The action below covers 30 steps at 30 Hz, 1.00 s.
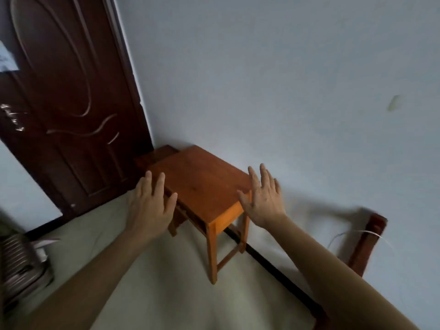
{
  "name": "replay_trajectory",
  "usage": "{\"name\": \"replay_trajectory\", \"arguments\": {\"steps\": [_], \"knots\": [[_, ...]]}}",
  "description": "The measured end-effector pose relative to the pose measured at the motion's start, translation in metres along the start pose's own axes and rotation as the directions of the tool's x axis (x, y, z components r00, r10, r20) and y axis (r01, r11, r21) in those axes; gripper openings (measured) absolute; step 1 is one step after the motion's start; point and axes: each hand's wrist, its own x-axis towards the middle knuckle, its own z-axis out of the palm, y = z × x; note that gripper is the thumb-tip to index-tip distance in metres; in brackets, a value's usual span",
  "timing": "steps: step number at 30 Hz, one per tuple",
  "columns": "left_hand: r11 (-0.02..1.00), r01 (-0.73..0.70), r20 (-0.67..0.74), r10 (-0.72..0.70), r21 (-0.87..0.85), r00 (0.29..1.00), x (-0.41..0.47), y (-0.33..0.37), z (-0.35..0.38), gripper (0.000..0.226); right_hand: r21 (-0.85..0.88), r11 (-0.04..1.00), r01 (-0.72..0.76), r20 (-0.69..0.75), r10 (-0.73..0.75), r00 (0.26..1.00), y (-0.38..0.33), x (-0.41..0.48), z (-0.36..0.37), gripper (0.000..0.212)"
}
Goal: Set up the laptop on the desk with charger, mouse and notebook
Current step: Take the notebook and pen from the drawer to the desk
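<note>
A small orange-brown wooden desk (202,184) stands against the pale wall, its top bare. My left hand (150,206) is stretched out flat at the desk's left edge, fingers apart, holding nothing. My right hand (263,198) is spread the same way at the desk's near right corner, also holding nothing. I cannot tell whether either hand touches the wood. No laptop, charger, mouse or notebook is in view.
A dark brown door (64,103) stands to the left of the desk. A darker low wooden piece (154,156) sits behind the desk in the corner. Striped fabric (19,265) lies at lower left. A reddish wooden post (369,244) with a thin white cable (345,234) is at right.
</note>
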Motion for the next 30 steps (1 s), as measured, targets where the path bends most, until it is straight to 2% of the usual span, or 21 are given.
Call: {"name": "replay_trajectory", "arguments": {"steps": [6, 8, 11, 15, 19, 23, 30], "knots": [[0.985, 0.175, -0.044, -0.174, 0.016, 0.984, 0.058, -0.070, 0.009, 0.072, 0.110, 0.986, 0.123, 0.078, -0.132, 0.988, -0.065, 0.122, 0.060, 0.075], [0.975, 0.222, -0.056, -0.221, 0.024, 0.974, 0.068, -0.100, 0.016, 0.071, 0.164, 0.968, 0.188, 0.110, -0.207, 0.972, -0.093, 0.149, 0.087, 0.075], [0.943, 0.333, -0.023, -0.333, 0.006, 0.943, 0.091, -0.159, 0.032, 0.075, 0.153, 0.941, 0.302, 0.149, -0.324, 0.934, -0.143, 0.192, 0.138, 0.074], [0.938, 0.346, -0.040, -0.345, 0.011, 0.938, 0.138, -0.241, 0.052, 0.079, 0.159, 0.925, 0.346, 0.171, -0.371, 0.913, -0.212, 0.252, 0.195, 0.075], [0.934, 0.358, 0.000, -0.358, 0.003, 0.934, 0.208, -0.325, 0.058, 0.072, 0.157, 0.942, 0.296, 0.181, -0.322, 0.929, -0.278, 0.316, 0.237, 0.074], [0.964, 0.266, 0.010, -0.266, -0.005, 0.964, 0.285, -0.390, 0.056, 0.071, 0.155, 0.964, 0.217, 0.160, -0.242, 0.957, -0.329, 0.378, 0.263, 0.076], [0.966, 0.228, 0.105, -0.216, -0.119, 0.971, 0.406, -0.460, 0.108, 0.071, 0.141, 0.988, 0.067, 0.226, -0.098, 0.969, -0.357, 0.453, 0.320, 0.080]]}}
